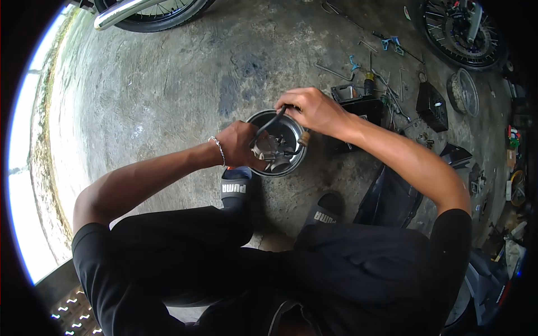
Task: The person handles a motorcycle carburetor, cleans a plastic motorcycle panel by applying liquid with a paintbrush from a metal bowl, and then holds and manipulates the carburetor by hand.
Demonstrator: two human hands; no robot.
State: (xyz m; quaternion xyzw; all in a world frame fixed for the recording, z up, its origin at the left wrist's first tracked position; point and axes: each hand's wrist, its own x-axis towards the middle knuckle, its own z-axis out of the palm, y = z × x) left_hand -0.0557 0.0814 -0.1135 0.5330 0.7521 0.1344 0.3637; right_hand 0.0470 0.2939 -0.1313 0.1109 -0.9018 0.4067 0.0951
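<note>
A round metal bowl [292, 129] stands on the concrete floor in front of the feet. My left hand [240, 147], with a chain bracelet at the wrist, is closed around a silver metal part [270, 152] over the bowl. A black hose [268, 126] arcs up from beside that part. At the bowl's far right rim my right hand [300, 106] pinches the upper end of the hose. A tan cylindrical piece [304, 138] hangs near the bowl's right rim, below my right hand.
Hand tools [386, 84] and a black box [367, 112] lie to the right. A black panel [386, 196] rests nearer, beside the right leg. Motorcycle wheels [459, 33] show at the top right and top left. A metal ring [463, 92] lies far right.
</note>
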